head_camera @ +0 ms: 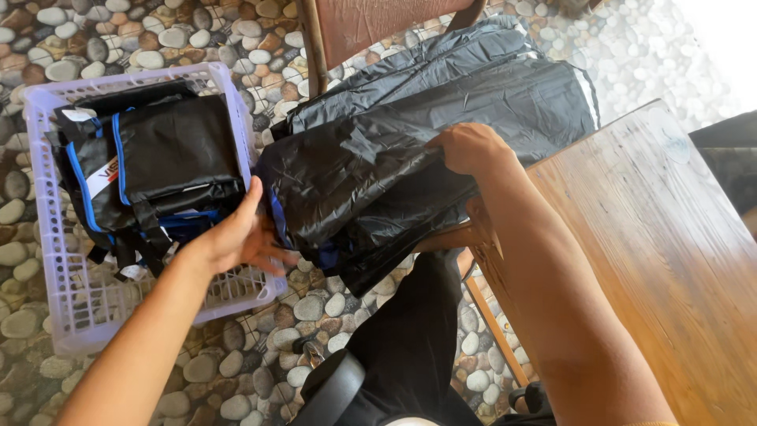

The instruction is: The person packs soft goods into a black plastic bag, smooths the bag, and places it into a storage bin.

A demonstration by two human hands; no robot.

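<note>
Left hand [240, 237] is reaching open-palmed under the near end of the black garment [394, 158], fingers at its blue-trimmed edge; right hand [467, 148] is pinching closed on the garment's top fold. The garment is lying bunched between the white basket [47, 237] and the wooden bench [654, 252], in front of a chair [371, 24]. Best handled by supporting from below while keeping the top fold pinched, so the slick layers are not sliding apart.

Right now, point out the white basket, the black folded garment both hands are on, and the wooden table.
white basket [79, 315], head view, bare mesh floor near the front rim.
black folded garment [378, 158], head view, middle of its top surface.
wooden table [670, 260], head view, bare top.
</note>
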